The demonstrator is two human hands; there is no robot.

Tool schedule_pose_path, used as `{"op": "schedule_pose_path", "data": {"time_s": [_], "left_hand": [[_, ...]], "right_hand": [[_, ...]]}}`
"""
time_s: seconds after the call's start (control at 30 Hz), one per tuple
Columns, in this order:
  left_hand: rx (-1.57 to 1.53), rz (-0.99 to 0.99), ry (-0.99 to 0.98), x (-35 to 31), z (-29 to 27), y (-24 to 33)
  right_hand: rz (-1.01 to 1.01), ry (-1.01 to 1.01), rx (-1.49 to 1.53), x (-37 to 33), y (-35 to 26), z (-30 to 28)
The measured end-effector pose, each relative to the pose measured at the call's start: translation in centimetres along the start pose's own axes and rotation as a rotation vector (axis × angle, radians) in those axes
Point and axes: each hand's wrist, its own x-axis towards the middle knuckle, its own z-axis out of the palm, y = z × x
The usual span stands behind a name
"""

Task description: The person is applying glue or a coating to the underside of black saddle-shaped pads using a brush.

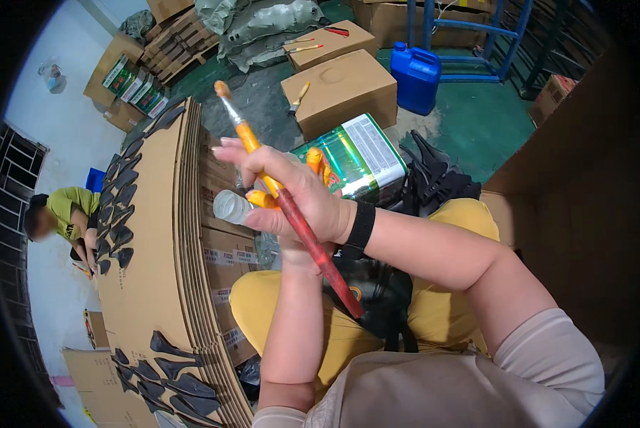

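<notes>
My right hand is closed around a long brush with a red and orange handle. The brush slants, its tan bristles up to the left and its red end down over my lap. Behind it, my left hand is mostly hidden; orange finger covers show around the right hand, seemingly on left-hand fingers. Beside my right thumb is a small clear jar; which hand supports it, if either, I cannot tell. Just beyond my hands lies a green and white metal can.
A tall stack of flat cardboard at left carries several black curved pieces. Cartons with brushes on them and a blue jerrycan stand ahead. Black pieces lie right of the can. A person in green works beyond the stack.
</notes>
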Motion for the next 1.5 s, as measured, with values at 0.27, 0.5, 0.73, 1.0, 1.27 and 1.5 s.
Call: {"op": "schedule_pose_path", "data": {"time_s": [0.27,0.5,0.73,1.0,1.27,1.5], "left_hand": [[0.145,0.036,-0.055,-0.6,1.9,0.8],[0.005,-0.165,-0.286,0.1,1.7,0.6],[-0.134,-0.208,-0.220,2.6,-0.7,-0.2],[1.078,-0.782,-0.180,5.6,-10.8,-12.4],[1.599,-0.781,0.100,-1.1,-19.7,-23.4],[1.752,-0.257,-0.175,0.9,-18.8,-28.7]], "right_hand": [[0.054,0.085,0.127,0.5,-1.0,-1.1],[-0.009,0.434,0.242,2.9,-2.0,-7.2],[-0.083,0.410,0.024,1.6,-4.6,-13.2],[0.288,0.445,0.052,-1.7,-2.7,-17.9],[0.394,0.418,-0.159,-2.7,-3.2,-20.4],[0.311,0.427,-0.222,-2.1,-3.8,-21.2]]}}
